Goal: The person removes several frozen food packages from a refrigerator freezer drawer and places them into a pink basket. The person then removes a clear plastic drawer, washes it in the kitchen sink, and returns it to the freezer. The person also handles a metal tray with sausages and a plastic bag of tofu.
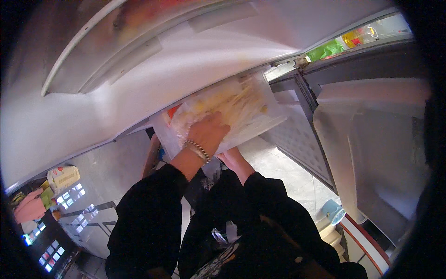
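A clear plastic refrigerator drawer (275, 122) is pulled out in front of me, with plastic-wrapped food (230, 101), pale and yellowish, inside it. My left hand (209, 130), with bracelets on the wrist, rests on the wrapping, its fingers partly bent; whether they grip the plastic cannot be told. Low at the drawer's front edge is my right hand (231, 157), its fingers mostly hidden under the drawer's front. A bit of red shows at the drawer's left end, under the wrapping.
An open refrigerator door (299, 129) stands at the right, with bottles and a green bag (325, 50) on a shelf above. A light blue bucket (333, 211) is at the lower right. A pink cloth (30, 207) and a printed bag (63, 177) lie at the left.
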`<state>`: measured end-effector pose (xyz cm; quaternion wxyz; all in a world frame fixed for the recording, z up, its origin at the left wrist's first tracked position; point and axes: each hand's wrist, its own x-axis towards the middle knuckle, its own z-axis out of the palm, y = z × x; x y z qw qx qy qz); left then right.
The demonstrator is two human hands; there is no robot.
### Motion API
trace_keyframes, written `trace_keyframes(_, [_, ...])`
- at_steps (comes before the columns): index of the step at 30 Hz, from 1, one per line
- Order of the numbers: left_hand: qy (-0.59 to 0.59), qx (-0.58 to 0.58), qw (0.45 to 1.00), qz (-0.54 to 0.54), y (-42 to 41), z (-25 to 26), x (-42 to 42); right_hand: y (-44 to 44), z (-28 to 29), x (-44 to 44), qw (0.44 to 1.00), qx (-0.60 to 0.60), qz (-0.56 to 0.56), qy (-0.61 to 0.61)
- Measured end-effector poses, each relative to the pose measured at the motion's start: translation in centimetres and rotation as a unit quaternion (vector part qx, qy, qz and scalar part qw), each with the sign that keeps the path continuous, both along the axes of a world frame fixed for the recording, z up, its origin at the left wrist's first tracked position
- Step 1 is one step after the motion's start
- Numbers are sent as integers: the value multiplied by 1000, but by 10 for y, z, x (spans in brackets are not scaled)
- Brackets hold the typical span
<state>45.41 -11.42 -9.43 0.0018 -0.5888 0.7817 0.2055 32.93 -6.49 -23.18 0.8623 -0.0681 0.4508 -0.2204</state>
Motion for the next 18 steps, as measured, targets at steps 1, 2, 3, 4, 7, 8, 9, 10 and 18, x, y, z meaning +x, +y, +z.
trace_keyframes(1, [17, -13, 999, 23, 4, 0, 2, 0, 1, -2, 1000, -3, 16, 12])
trace_keyframes(2, [34, -27, 998, 48, 8, 3, 5, 1, 3, -5, 999, -7, 32, 23])
trace_keyframes(3, [53, -39, 995, 69, 12, 3, 9, 1, 8, -7, 998, -9, 45, 36])
trace_keyframes(4, [82, -27, 990, 114, 14, 6, 13, 2, 12, -8, 997, -13, 50, 50])
trace_keyframes(7, [198, -27, 954, 225, 13, 22, 27, 4, 23, -12, 994, -28, 65, 78])
trace_keyframes(8, [260, -51, 932, 248, 9, 29, 33, 4, 25, -13, 994, -35, 71, 80])
trace_keyframes(9, [319, -79, 904, 274, 8, 35, 37, 6, 26, -13, 992, -45, 82, 82])
trace_keyframes(10, [421, -48, 844, 329, 9, 38, 37, 9, 23, -14, 993, -46, 81, 71])
trace_keyframes(18, [515, -37, 801, 304, 28, 85, 28, 10, 33, -8, 996, -49, 76, 28])
